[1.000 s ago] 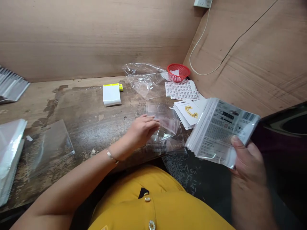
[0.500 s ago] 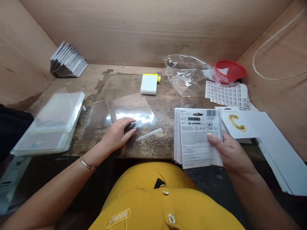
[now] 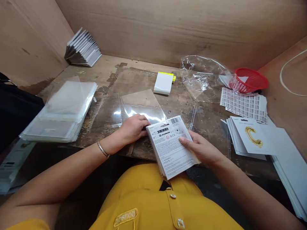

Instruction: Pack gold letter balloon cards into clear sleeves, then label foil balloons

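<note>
A stack of printed white cards in clear sleeves [image 3: 171,148] is tilted over the table's front edge. My right hand [image 3: 200,145] grips its right side, thumb on top. My left hand [image 3: 136,127] touches the stack's upper left corner; its fingertips are partly hidden behind the cards, so its hold is unclear. Beyond my left hand a clear plastic sleeve [image 3: 142,103] lies flat on the wooden table [image 3: 141,148]. At the right is a pile of white cards, the top one bearing a gold letter C [image 3: 253,137].
At the left lies a thick stack of clear sleeves [image 3: 69,102], with a fanned bundle [image 3: 83,49] behind it. Further back are a white pad [image 3: 163,83], crumpled clear plastic [image 3: 201,78] and a red basket [image 3: 251,80]. Sticker sheets [image 3: 244,103] and long white cards [image 3: 287,159] lie right.
My right hand has brought the card stack leftward and tilted it. My left hand has moved right to meet the stack's corner. The head view has shifted.
</note>
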`<move>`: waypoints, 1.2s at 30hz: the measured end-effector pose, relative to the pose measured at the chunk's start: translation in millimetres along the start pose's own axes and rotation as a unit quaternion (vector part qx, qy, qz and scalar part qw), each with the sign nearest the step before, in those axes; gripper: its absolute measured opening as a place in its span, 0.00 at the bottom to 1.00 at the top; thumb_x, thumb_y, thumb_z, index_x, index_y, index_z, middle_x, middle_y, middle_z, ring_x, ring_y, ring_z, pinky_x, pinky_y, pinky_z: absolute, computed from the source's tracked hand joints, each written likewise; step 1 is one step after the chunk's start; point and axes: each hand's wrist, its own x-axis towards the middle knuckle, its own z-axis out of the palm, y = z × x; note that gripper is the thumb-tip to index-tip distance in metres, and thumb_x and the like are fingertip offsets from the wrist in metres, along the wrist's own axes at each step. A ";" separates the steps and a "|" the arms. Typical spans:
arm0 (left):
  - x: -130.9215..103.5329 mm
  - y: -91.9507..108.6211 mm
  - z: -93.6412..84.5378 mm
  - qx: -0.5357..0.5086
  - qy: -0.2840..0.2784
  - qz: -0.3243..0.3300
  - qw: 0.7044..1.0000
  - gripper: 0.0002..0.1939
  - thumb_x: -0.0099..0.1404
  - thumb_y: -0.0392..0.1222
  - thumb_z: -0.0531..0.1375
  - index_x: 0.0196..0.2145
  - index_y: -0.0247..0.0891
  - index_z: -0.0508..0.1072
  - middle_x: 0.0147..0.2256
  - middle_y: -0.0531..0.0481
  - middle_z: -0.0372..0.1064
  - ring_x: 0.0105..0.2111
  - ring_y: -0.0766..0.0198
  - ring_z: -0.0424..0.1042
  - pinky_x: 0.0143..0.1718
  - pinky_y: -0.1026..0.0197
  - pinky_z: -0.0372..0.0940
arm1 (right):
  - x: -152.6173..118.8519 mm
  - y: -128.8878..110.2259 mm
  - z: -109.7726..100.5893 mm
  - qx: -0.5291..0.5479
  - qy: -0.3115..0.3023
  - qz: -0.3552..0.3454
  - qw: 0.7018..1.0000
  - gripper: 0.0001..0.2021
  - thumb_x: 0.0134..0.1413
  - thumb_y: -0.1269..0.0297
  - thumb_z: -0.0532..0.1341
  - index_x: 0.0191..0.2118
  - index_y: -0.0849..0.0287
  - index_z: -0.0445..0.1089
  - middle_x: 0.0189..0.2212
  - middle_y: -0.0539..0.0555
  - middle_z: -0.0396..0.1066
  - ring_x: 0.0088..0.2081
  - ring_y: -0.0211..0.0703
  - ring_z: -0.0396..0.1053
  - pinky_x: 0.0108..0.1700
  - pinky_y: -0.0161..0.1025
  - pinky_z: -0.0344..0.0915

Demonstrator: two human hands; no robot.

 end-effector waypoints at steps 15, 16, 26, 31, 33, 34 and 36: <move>5.7 3.8 -9.2 0.134 -0.044 0.003 0.990 0.11 0.67 0.33 0.51 0.36 0.35 0.74 0.30 0.48 0.68 0.25 0.64 0.65 0.26 0.63 0.57 | -8.2 -0.8 -1.7 -0.003 -0.030 0.024 0.999 0.22 0.53 0.54 0.65 0.51 0.59 0.66 0.44 0.60 0.75 0.42 0.51 0.76 0.44 0.47 0.73; 6.0 2.3 -8.3 0.132 -0.045 0.007 0.990 0.12 0.67 0.34 0.50 0.35 0.35 0.74 0.32 0.47 0.68 0.26 0.65 0.65 0.26 0.63 0.58 | -6.7 0.7 -1.2 -0.003 -0.032 0.028 0.999 0.22 0.52 0.54 0.66 0.50 0.59 0.66 0.44 0.60 0.75 0.42 0.51 0.76 0.44 0.47 0.73; 3.9 -12.6 -1.6 0.154 -0.066 0.094 0.981 0.19 0.68 0.34 0.52 0.56 0.40 0.68 0.57 0.39 0.65 0.47 0.54 0.70 0.46 0.53 0.66 | 1.5 -9.1 8.3 -0.064 -0.077 -0.002 0.995 0.23 0.52 0.53 0.65 0.50 0.59 0.67 0.45 0.58 0.74 0.44 0.49 0.73 0.45 0.45 0.71; 11.1 -17.9 -4.3 0.078 -0.028 0.104 0.991 0.25 0.67 0.31 0.50 0.61 0.39 0.62 0.59 0.44 0.64 0.52 0.59 0.70 0.51 0.57 0.66 | 22.3 -13.1 11.4 -0.107 -0.117 0.022 0.987 0.20 0.49 0.53 0.67 0.45 0.59 0.69 0.41 0.55 0.74 0.40 0.45 0.73 0.42 0.42 0.71; 11.5 -19.1 -5.4 0.049 -0.011 0.121 0.991 0.24 0.67 0.31 0.50 0.60 0.42 0.64 0.58 0.46 0.65 0.52 0.61 0.71 0.52 0.58 0.66 | 31.3 -9.1 9.3 -0.081 -0.104 0.051 0.990 0.21 0.46 0.53 0.68 0.43 0.60 0.69 0.36 0.53 0.74 0.35 0.42 0.72 0.38 0.40 0.71; 11.1 -19.4 -6.1 0.042 -0.008 0.129 0.991 0.24 0.68 0.32 0.51 0.60 0.42 0.64 0.58 0.46 0.66 0.52 0.60 0.71 0.51 0.58 0.67 | 34.2 -7.9 8.2 -0.074 -0.094 0.055 0.991 0.22 0.45 0.53 0.68 0.44 0.60 0.68 0.36 0.53 0.74 0.34 0.41 0.72 0.37 0.39 0.70; 9.6 -19.1 -7.7 0.047 -0.011 0.137 0.989 0.23 0.68 0.35 0.52 0.60 0.42 0.64 0.58 0.44 0.65 0.51 0.59 0.72 0.51 0.56 0.67 | 36.8 -8.9 6.9 -0.084 -0.089 0.046 0.991 0.23 0.47 0.55 0.68 0.48 0.59 0.67 0.39 0.53 0.73 0.36 0.41 0.72 0.39 0.39 0.70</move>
